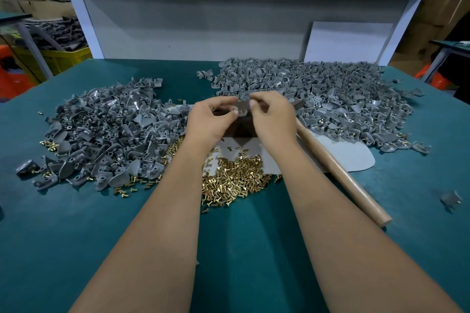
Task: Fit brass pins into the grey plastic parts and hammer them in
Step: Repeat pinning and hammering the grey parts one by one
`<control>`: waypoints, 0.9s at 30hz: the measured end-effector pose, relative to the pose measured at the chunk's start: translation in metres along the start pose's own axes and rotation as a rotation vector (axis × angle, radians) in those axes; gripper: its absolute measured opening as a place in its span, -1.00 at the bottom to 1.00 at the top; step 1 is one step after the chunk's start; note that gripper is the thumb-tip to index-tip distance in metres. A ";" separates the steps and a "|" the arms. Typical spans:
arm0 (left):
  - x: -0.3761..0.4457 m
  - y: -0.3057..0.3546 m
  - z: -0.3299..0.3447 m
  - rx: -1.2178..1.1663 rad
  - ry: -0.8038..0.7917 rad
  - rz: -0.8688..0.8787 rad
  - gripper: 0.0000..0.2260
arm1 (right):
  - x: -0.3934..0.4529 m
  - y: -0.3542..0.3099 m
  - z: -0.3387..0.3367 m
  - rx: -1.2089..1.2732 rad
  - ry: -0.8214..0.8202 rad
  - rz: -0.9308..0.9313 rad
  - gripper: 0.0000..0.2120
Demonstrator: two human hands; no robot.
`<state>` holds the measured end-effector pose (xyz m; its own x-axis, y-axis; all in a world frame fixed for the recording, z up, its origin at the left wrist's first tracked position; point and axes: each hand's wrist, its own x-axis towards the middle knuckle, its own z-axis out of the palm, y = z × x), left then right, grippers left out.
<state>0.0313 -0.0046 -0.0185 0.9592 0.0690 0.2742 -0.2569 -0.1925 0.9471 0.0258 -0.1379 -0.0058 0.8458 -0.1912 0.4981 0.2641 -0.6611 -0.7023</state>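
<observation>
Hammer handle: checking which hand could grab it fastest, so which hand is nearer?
Right. The right hand is just beside the handle, which runs past its wrist. The left hand is farther left, with the right hand between it and the handle.

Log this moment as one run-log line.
step: pin fitting | left hand: holds grey part | right hand: pinches same part | brass pin: at part | hammer: lying on table, untouched

A table point(76, 236) covered in teal matting stands before a pale grey back panel point(190, 25), with a white board point(348, 40) leaning against it at right and a yellow crate point(63, 57) of dark parts beyond the left edge.
</observation>
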 end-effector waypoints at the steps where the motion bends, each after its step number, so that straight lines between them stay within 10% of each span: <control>1: 0.000 0.000 0.000 0.000 0.004 -0.014 -0.75 | 0.002 0.003 -0.006 -0.051 0.075 0.021 -0.81; 4: -0.001 0.001 0.000 0.011 0.011 -0.023 -0.78 | 0.002 0.017 -0.028 -0.347 0.208 0.123 -0.82; 9: 0.000 0.001 0.000 0.048 0.039 -0.006 -0.80 | -0.009 0.028 -0.046 -0.733 -0.072 0.316 -0.74; 27: -0.004 0.003 0.008 0.286 0.126 0.073 -0.89 | 0.011 -0.028 -0.080 -0.104 -0.277 0.061 -0.56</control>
<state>0.0277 -0.0132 -0.0180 0.9128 0.1617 0.3751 -0.2639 -0.4677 0.8436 -0.0093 -0.1794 0.0605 0.9568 -0.0371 0.2885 0.1720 -0.7277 -0.6639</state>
